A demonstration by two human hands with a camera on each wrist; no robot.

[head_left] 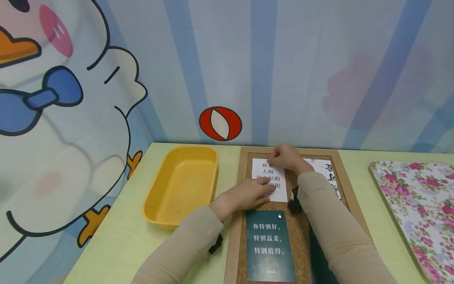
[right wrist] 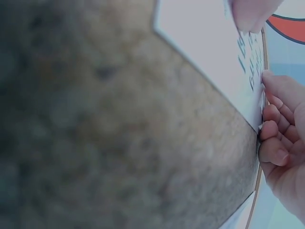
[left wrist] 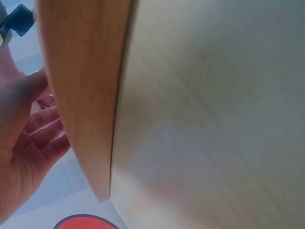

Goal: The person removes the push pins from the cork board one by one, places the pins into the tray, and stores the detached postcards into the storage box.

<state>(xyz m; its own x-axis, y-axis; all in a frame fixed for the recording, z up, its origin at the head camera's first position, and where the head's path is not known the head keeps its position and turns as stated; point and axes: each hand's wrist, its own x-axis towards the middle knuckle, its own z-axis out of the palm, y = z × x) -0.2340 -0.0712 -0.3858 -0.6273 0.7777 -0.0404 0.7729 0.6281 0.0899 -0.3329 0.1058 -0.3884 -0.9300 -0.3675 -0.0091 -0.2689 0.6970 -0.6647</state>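
Observation:
On the cork board (head_left: 301,221), a white card (head_left: 280,195) with printed black characters lies at the upper left. My left hand (head_left: 244,194) rests on the card's lower half with its fingers extended. At the card's upper right edge, my right hand (head_left: 286,157) pinches with thumb and curled forefinger; whether a small pin is between the fingertips is hidden. The right wrist view shows the same card (right wrist: 200,43) and my right hand (right wrist: 286,129) with its fingers curled in. In the left wrist view, my left hand (left wrist: 28,138) is partly behind the board's wooden frame (left wrist: 86,86).
A dark green card (head_left: 270,260) is held by a silver pin (head_left: 280,216) below the white one. Another white card (head_left: 324,167) lies under my right forearm. A yellow tray (head_left: 152,209) stands left; a floral board (head_left: 418,205) lies right. A printed cloth (head_left: 227,59) hangs behind.

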